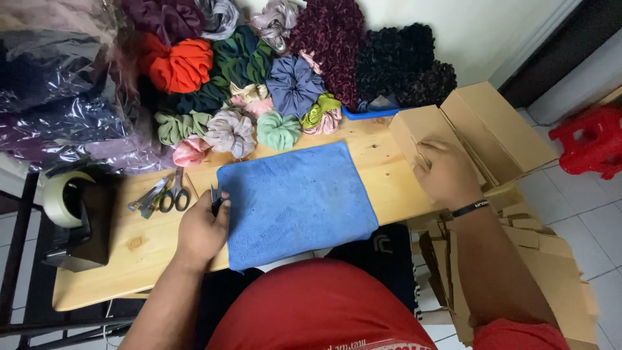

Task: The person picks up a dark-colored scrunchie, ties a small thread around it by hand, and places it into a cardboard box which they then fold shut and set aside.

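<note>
Pinching, left fingers (217, 202): curled tight round a small dark tool at the blue cloth (295, 201) edge, seemingly to keep it ready.
Right fingers (429, 155): spread flat on a brown cardboard box (421, 133) (holding nothing), probably steadying it.
Cloth: centred on the wooden tabletop (149, 243).
Beyond: scissors (175, 191), tape dispenser (71, 214), heaped scrunchies (259, 78).
</note>
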